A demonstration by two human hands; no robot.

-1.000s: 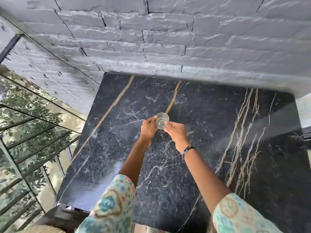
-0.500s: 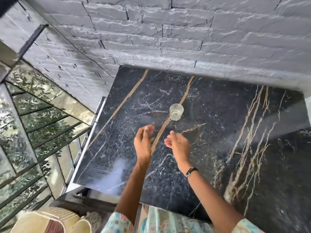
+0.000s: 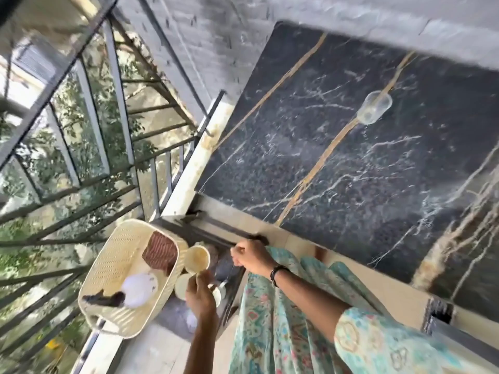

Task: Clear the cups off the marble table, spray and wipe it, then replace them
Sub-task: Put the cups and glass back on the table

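Left hand [image 3: 201, 294] grip curled over cream cups [image 3: 197, 259], right hand [image 3: 249, 256] loosely clenched beside them, clear glass [image 3: 374, 107] far off on veined marble surface [image 3: 378, 171]

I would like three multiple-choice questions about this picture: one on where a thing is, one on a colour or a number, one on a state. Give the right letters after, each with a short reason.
1. Where does the clear glass stand?
A. on the marble table
B. in the basket
C. on the floor

2. What colour is the basket?
A. blue
B. cream
C. black

3. What is the left hand doing?
A. wiping the marble
B. hanging at the side
C. reaching at the cream cups beside the basket

Answers:
1 A, the glass sits alone on the dark marble.
2 B, its woven wall is pale cream.
3 C, its fingers are down at the cups; the grip itself is blurred.
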